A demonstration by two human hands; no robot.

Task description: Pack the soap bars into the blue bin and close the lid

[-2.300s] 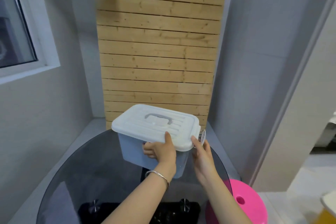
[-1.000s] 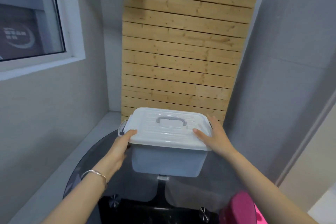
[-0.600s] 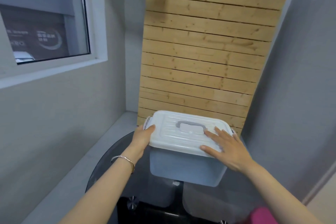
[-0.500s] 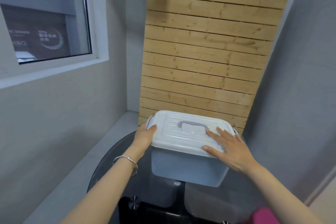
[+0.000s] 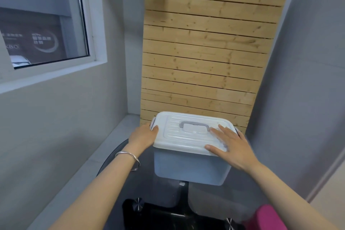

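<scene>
The blue bin (image 5: 188, 169) stands on a dark round glass table (image 5: 115, 157), with its white ribbed lid (image 5: 183, 136) lying closed on top. A grey handle (image 5: 194, 124) lies flat in the lid's middle. My left hand (image 5: 142, 136) grips the lid's left end at the side latch, thumb on top. My right hand (image 5: 231, 146) rests flat, fingers spread, on the lid's right front corner. No soap bars show; the bin's inside is hidden.
A wooden slat panel (image 5: 205, 52) leans against the wall just behind the bin. A grey wall with a window (image 5: 41, 30) runs along the left. A pink stool (image 5: 268, 217) sits at the lower right, beside the table's black base (image 5: 158, 214).
Both hands left the bin's near corner and went to opposite ends of the lid. My right hand then slid onto the lid top and lay flat. The view swung left.
</scene>
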